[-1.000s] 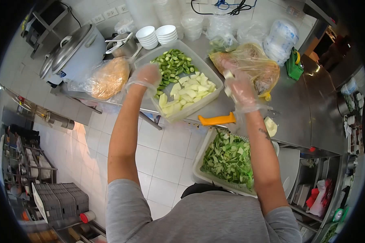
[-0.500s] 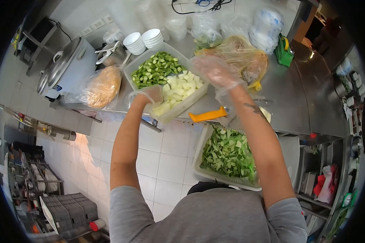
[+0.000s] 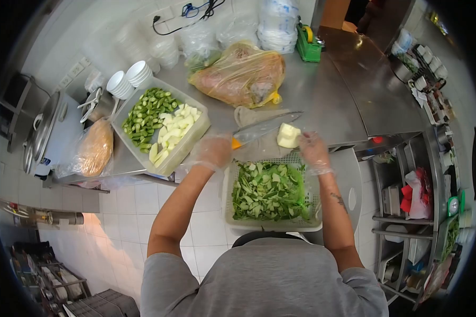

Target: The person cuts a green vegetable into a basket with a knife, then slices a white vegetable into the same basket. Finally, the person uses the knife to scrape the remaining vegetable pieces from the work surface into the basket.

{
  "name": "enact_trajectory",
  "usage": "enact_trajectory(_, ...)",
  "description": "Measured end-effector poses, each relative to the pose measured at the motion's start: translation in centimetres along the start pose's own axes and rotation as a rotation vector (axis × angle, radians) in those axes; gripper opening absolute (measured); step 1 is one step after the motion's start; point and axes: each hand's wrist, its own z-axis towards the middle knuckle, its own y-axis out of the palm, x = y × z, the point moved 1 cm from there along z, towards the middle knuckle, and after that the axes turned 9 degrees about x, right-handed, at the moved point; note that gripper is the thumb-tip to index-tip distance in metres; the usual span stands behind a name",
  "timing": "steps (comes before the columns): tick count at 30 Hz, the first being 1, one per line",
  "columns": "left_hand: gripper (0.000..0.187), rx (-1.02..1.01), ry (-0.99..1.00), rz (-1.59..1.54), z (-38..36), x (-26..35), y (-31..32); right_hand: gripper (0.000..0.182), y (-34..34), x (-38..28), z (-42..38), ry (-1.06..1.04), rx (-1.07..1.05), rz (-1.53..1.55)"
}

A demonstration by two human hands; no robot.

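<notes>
My left hand [image 3: 212, 152], in a clear plastic glove, is closed round the orange handle of a knife [image 3: 267, 127]. The blade points right and away over the counter, beside a folded cloth [image 3: 254, 116]. At the counter's front edge sits a pale peeled vegetable chunk [image 3: 288, 136]. The gloved fingertips of my right hand [image 3: 313, 149] are closed at its right side; the glove partly hides the grip. To the left, a plastic tub [image 3: 198, 129] holds sliced okra [image 3: 145, 113] and pale vegetable pieces [image 3: 177, 127]. Below the hands is a basket [image 3: 274, 226] of cut leafy greens [image 3: 269, 190].
A yellow plastic bag [image 3: 240, 76] with bulky contents lies behind the knife. White bowls [image 3: 128, 79], a bagged orange-tan item [image 3: 96, 147] and a large lidded pot [image 3: 55, 124] stand left. A green scale [image 3: 308, 43] is at the back; metal shelving [image 3: 407, 211] stands right.
My left hand has left the tub and taken the knife handle. My right hand has come from near the yellow bag to the pale chunk. The view has shifted rightward.
</notes>
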Motion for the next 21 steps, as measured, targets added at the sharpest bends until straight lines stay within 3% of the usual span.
enact_trajectory(6,0.021,0.099,-0.024,-0.116,-1.0,0.6,2.4,0.045,0.7,-5.0,-1.5,0.095,-0.011,-0.179)
enact_trajectory(9,0.021,0.041,-0.127,-0.208,-2.6,1.2,1.1,0.046,1.5,-3.2,-0.2,-0.047,-0.022,-0.107)
enact_trajectory(13,0.035,-0.040,-0.326,-0.549,-5.9,2.7,-0.7,0.048,1.9,-3.1,0.8,-0.190,-0.201,0.291)
enact_trajectory(15,0.043,0.093,-0.273,-0.715,-7.4,3.6,-0.3,0.049,1.4,-4.2,0.8,-0.216,-0.293,0.316)
enact_trajectory(16,0.047,0.158,-0.241,-0.798,-7.9,4.1,-0.1,0.049,1.7,-4.1,0.8,-0.212,-0.287,0.261)
enact_trajectory(19,0.048,-0.033,-0.382,-0.996,-8.4,5.6,-0.1,0.048,2.5,-4.4,0.4,-0.207,-0.211,0.176)
enact_trajectory(21,0.045,0.039,-0.296,-1.024,-8.5,5.6,1.8,0.049,2.6,-5.0,-0.9,-0.208,-0.091,0.229)
